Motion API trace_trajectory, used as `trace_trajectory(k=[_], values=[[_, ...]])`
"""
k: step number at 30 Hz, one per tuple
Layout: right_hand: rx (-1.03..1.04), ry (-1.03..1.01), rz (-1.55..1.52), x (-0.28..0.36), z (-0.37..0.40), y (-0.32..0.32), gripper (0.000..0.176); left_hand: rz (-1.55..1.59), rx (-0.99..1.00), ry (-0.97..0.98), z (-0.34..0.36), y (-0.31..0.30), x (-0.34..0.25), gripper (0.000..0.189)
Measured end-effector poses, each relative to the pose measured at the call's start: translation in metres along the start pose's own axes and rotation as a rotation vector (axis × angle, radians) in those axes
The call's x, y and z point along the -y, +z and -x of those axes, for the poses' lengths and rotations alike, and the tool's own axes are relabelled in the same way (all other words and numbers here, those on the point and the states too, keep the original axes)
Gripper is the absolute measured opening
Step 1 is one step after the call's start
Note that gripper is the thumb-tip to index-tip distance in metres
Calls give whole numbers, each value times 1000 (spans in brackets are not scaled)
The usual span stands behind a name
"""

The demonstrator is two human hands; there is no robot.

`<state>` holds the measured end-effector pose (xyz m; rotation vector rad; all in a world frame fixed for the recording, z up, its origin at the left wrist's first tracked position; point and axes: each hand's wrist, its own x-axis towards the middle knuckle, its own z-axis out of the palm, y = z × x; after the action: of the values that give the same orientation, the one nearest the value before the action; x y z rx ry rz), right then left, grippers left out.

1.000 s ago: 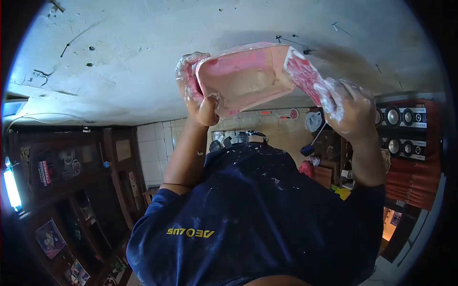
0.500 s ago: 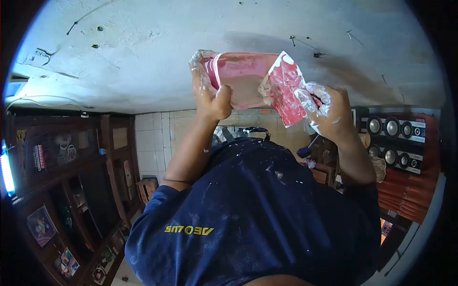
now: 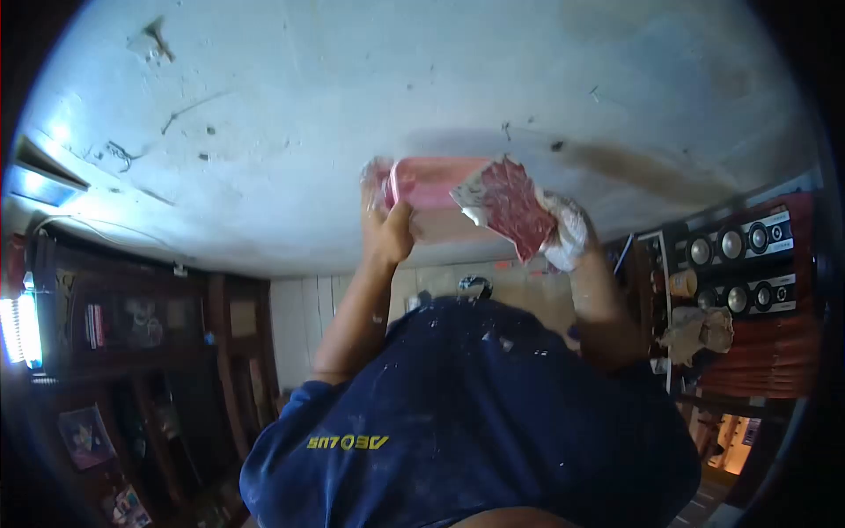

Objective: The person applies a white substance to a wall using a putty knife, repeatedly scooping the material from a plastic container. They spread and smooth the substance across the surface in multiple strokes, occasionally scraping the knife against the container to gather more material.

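My left hand (image 3: pixel 385 231), smeared with white paste, grips the left end of a pink plastic container (image 3: pixel 429 187) held up close to a rough white plastered surface (image 3: pixel 352 114). With my right hand (image 3: pixel 563 236), also coated in white paste, I hold a flat red-and-white smeared scraper (image 3: pixel 503 204) against the container's right end. What lies inside the container is hidden. My navy shirt (image 3: pixel 466 414), speckled with white, fills the lower middle.
Dark wooden shelves (image 3: pixel 132 352) with books and pictures stand at the left, next to a bright lamp (image 3: pixel 22 330). Speakers (image 3: pixel 739 273) and a red shutter (image 3: pixel 775 352) are at the right. A tiled wall (image 3: pixel 299 317) shows behind my arms.
Both hands have drawn together and moved farther off toward the white surface. The container has tipped so its inside no longer shows, and the scraper now lies across its right end.
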<state>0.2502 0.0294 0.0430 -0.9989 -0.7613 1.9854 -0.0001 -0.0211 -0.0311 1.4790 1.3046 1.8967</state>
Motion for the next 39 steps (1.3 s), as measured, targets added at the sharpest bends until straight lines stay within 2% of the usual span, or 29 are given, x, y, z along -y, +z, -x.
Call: trace_trajectory(k=[2, 4, 7, 9, 10, 12, 14, 16, 17, 18, 20, 21, 22, 24, 26, 27, 28, 30, 33, 34, 35, 37, 39], values=[[109, -171, -126, 15, 17, 11, 27, -613, 183, 413, -12, -11, -1, 37], [164, -130, -213, 34, 10, -13, 30, -414, 147, 295, -20, -4, -2, 30], [253, -250, -329, 70, 20, -8, 28, -408, 97, 369, -40, 11, -29, 33], [404, -274, -443, 95, 28, -3, 25, 549, 88, -265, -58, 25, -45, 38], [430, -307, -431, 105, 34, 1, 25, 557, 99, -224, -65, 29, -51, 38], [382, -473, -546, 122, 52, 16, 32, 848, 97, -347, -76, 41, -60, 38], [413, -587, -557, 139, 62, 23, 32, 777, 106, -271, -85, 49, -74, 37], [453, -682, -572, 153, 64, 26, 28, 900, 55, -445, -87, 58, -96, 36], [572, -694, -529, 161, 61, 22, 32, 957, 34, -425, -90, 62, -90, 37], [584, -705, -528, 169, 67, 31, 32, 957, 41, -410, -89, 64, -92, 37], [385, -828, -522, 188, 83, 52, 36, 893, 15, -353, -89, 67, -97, 36], [660, -797, -434, 202, 84, 49, 39, 976, 74, -413, -91, 66, -96, 32], [667, -811, -428, 211, 83, 52, 39, 982, 84, -401, -95, 67, -95, 32], [295, -1110, -402, 235, 90, 71, 41, 977, 146, -417, -94, 65, -93, 33], [434, -1149, -318, 261, 98, 85, 43, 955, 104, -435, -95, 67, -84, 36], [496, -1169, -261, 275, 100, 84, 43, 979, 130, -362, -95, 68, -83, 37], [609, -1122, -302, 287, 100, 86, 43, 1005, 155, -288, -98, 70, -82, 38], [696, -1077, -377, 292, 102, 97, 44, 985, 149, -326, -99, 71, -77, 38], [570, -1101, -529, 255, 94, 119, 46, 954, 123, -352, -97, 75, -74, 40], [681, -1017, -580, 238, 89, 116, 48, 950, 114, -324, -97, 77, -73, 41], [656, -1015, -594, 218, 83, 118, 50, 894, 168, -302, -97, 74, -60, 42], [635, -1007, -607, 186, 75, 116, 51, 939, 148, -291, -96, 73, -63, 42], [770, -750, -700, 161, 67, 107, 53, 983, 130, -282, -94, 70, -68, 42]])
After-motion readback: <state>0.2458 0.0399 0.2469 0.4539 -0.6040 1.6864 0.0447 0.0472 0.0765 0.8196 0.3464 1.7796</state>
